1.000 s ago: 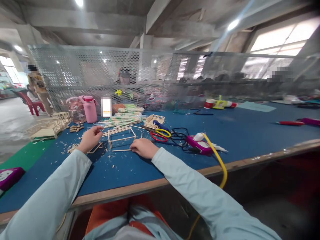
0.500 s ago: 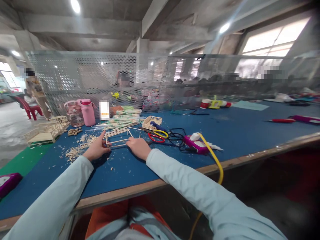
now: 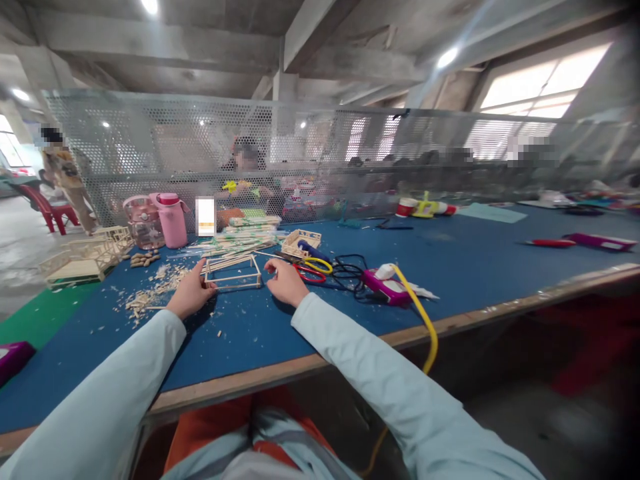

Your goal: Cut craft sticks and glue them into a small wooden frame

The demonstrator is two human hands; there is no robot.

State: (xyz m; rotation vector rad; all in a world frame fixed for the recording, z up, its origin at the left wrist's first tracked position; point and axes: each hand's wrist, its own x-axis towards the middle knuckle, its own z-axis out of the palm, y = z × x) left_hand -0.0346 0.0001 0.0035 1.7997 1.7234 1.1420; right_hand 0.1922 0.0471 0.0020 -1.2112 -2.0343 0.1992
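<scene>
A small box-shaped frame of thin wooden sticks [image 3: 235, 287] rests on the blue table mat [image 3: 240, 340]. My left hand [image 3: 193, 291] grips its left end between thumb and fingers. Just off the right end, my right hand [image 3: 286, 283] is apart from it, fingers loosely curled and nothing visible in them. Behind the frame lies a pile of wooden sticks [image 3: 250, 235], some with green-marked wrapping. A finished-looking stick tray [image 3: 295, 240] stands behind my right hand, near scissors with red and yellow handles [image 3: 320, 265].
Wood scraps [image 3: 150, 293] lie left of my left hand. A pink bottle [image 3: 173, 223], a clear jug [image 3: 144, 223] and stick assemblies [image 3: 80, 260] stand farther left. At right are a purple power strip [image 3: 387, 287], a yellow cable [image 3: 420, 317] and black cords [image 3: 350, 270]. Perforated metal screen [image 3: 185, 143] behind.
My right hand has let go of the stick frame's right end and drawn slightly right. My left hand still holds the left end. The view has shifted slightly.
</scene>
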